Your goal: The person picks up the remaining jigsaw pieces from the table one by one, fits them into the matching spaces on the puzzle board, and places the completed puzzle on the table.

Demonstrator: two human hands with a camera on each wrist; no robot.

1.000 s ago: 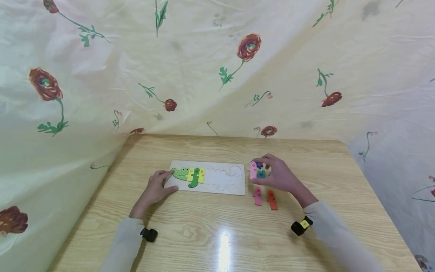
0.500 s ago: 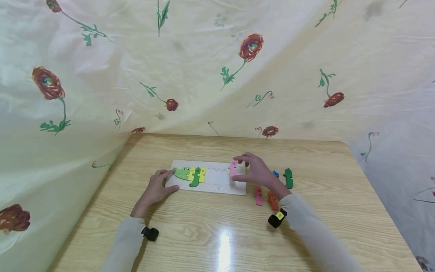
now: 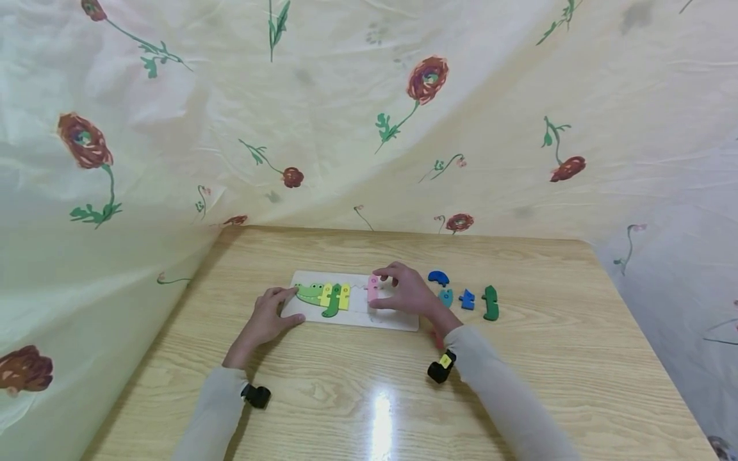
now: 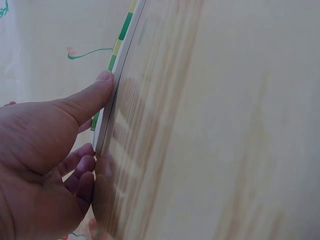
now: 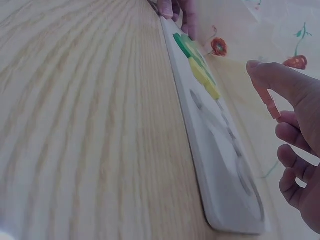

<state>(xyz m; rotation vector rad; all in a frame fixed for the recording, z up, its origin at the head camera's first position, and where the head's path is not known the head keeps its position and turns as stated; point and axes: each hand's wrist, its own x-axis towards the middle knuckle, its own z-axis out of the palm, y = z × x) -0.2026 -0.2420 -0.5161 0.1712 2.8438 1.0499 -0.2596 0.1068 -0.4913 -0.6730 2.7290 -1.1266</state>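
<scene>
My right hand pinches a pink puzzle piece by its two ends, thumb near me and fingers at the far end. In the right wrist view that piece is held above the white puzzle board, apart from it. My left hand grips the left end of the board, thumb on the near edge and the index finger by the crocodile head. A green crocodile head piece, yellow pieces and a green leg piece lie joined on the board's left part.
To the right of the board lie a dark blue curved piece, a teal piece, a blue piece and a green piece. A red piece is mostly hidden by my right wrist. Floral cloth hangs behind the wooden table.
My right hand has carried the pink puzzle piece leftward from the loose pieces to above the board's middle, just right of the yellow pieces. My left hand has stayed at the board's left end.
</scene>
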